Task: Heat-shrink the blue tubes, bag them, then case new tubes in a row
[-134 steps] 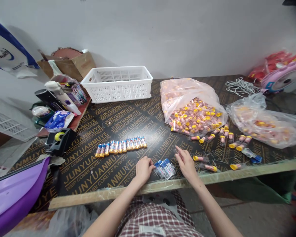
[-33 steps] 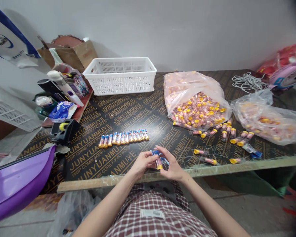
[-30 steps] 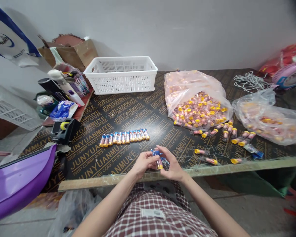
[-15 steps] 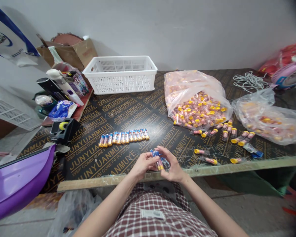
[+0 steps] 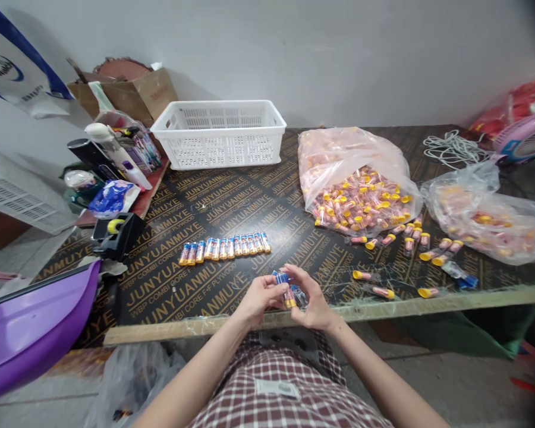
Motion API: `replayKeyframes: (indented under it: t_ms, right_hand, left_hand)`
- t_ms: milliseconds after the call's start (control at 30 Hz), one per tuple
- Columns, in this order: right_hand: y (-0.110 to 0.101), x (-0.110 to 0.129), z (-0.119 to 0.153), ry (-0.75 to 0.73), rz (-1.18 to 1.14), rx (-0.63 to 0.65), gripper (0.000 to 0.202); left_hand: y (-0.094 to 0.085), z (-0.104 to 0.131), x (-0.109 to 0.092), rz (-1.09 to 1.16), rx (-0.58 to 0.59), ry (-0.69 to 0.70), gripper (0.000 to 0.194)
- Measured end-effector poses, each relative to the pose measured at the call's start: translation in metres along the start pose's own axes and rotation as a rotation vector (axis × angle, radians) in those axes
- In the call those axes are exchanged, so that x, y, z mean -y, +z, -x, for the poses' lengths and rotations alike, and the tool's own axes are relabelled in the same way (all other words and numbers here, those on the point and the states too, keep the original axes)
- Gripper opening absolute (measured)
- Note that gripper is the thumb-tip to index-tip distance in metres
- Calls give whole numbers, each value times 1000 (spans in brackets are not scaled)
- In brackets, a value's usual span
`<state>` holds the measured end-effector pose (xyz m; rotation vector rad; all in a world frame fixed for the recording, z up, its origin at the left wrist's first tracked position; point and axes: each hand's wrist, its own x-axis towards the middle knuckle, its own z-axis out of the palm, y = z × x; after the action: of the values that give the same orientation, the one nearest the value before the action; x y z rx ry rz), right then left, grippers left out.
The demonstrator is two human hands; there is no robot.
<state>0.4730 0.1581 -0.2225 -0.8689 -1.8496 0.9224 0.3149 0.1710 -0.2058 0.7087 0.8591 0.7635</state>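
Near the front edge of the table my left hand (image 5: pixel 261 297) is closed on a small plastic tube (image 5: pixel 288 294), blue at the top and yellow at the bottom. Curled against its other side is my right hand (image 5: pixel 312 302), fingertips at the blue end and thumb near the yellow end. A crinkled clear-and-blue piece (image 5: pixel 299 295) shows behind the tube, partly hidden by my fingers. Beyond my hands lies a row of several blue-and-yellow tubes (image 5: pixel 223 248), side by side. Loose yellow-capped tubes (image 5: pixel 378 291) are scattered to the right.
A large clear bag (image 5: pixel 352 142) spills yellow-capped tubes, with a second bag (image 5: pixel 508 202) right of it. At the back stands a white basket (image 5: pixel 227 148). A tape dispenser (image 5: pixel 116 235) and purple plastic piece (image 5: pixel 40 333) are left; a pink fan (image 5: pixel 524 139) is far right.
Both hands stay almost in place around the tube. The view has shifted very slightly; the things on the table lie as before.
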Motion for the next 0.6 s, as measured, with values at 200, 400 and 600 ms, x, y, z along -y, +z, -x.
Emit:
replayKeyframes:
  t_ms: [200,400,600]
  right_hand:
    - [-14,-33,-50,-80,238,6,76]
    - [-18,-100,-119,-16,516,55,76]
    - [-7,-112,-126,-16,599,175,80]
  left_hand:
    - [-35,-15,-14,-345,-224,208,44]
    - [-136,-9,-63,-1082,-858,671,29]
    - [-202,10,-89,-1293,-984,673,29]
